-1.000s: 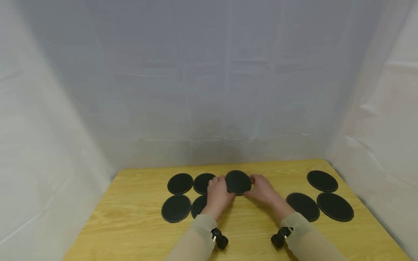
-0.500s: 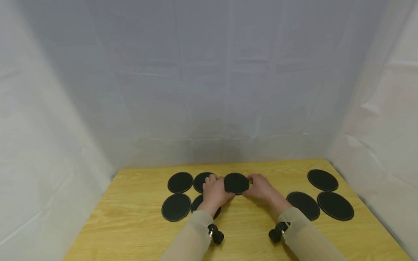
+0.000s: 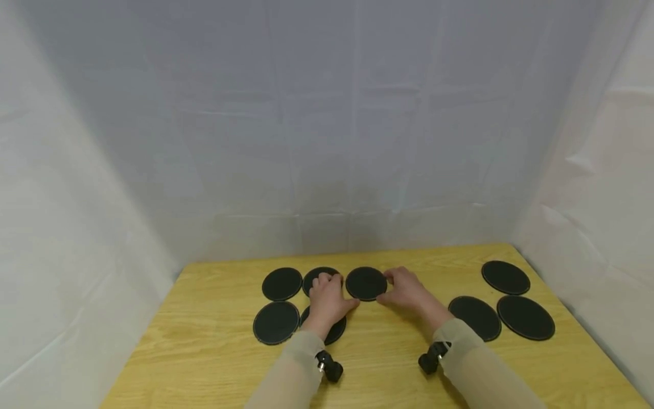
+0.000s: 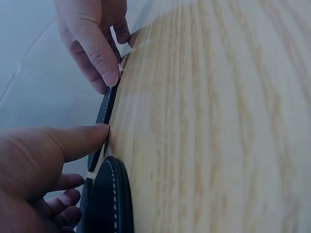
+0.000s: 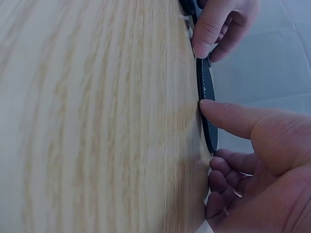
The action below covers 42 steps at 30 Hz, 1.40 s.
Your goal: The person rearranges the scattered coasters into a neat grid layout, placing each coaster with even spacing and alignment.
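A round black coaster (image 3: 366, 284) with pale edge stitching lies on the wooden table between my hands. My right hand (image 3: 406, 291) holds it by its right side, thumb at the near edge and fingers at the far edge. Just left of it is my left hand (image 3: 327, 301), its thumb close to the coaster's near edge and its fingers spread over a neighbouring coaster (image 3: 317, 275). Under that wrist another coaster (image 3: 334, 329) is partly covered. In the right wrist view, my right thumb (image 5: 228, 116) meets the stitched coaster's edge (image 5: 206, 87).
Two more coasters (image 3: 282, 284) (image 3: 276, 322) form the left end of the group on the table (image 3: 194, 341). Three others (image 3: 506, 277) (image 3: 475, 318) (image 3: 526, 317) lie at the right. White sheeting (image 3: 327, 142) walls the back and both sides.
The coaster between my hands has shifted slightly left and now lies flat. My left hand has drawn away from it to the left, while the right hand has followed it.
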Each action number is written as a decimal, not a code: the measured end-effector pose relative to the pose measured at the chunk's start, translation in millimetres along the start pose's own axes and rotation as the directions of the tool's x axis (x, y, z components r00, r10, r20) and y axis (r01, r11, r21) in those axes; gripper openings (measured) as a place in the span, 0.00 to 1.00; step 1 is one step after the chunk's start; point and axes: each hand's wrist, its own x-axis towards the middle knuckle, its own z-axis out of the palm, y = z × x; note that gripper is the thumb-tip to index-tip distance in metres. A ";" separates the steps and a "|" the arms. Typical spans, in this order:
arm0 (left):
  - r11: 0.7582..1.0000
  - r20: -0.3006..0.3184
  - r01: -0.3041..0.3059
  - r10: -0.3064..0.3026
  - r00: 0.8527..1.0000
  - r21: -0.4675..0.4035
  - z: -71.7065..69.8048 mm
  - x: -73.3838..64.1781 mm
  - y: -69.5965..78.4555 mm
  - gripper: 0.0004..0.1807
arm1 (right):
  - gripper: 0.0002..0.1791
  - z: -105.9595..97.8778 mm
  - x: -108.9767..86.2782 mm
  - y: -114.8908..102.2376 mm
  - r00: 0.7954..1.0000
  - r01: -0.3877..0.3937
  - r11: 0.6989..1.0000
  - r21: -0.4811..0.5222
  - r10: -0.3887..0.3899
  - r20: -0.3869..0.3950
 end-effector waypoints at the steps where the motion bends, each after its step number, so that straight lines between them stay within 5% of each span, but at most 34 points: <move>1: 1.000 -0.003 -0.002 0.002 1.000 -0.003 -0.2 -0.4 -0.2 0.39 | 0.39 0.6 0.2 0.0 1.000 -0.001 1.000 -0.006 0.001 -0.002; 28: 1.000 0.021 -0.004 0.004 1.000 0.022 -0.1 2.7 -4.0 0.40 | 0.40 9.9 8.6 3.6 0.999 0.017 0.999 -0.043 -0.019 -0.044; 42: 0.997 -0.061 -0.039 0.034 0.998 -0.073 1.2 -8.0 13.2 0.38 | 0.52 -18.1 -40.8 22.7 0.987 0.154 0.979 -0.137 -0.160 -0.034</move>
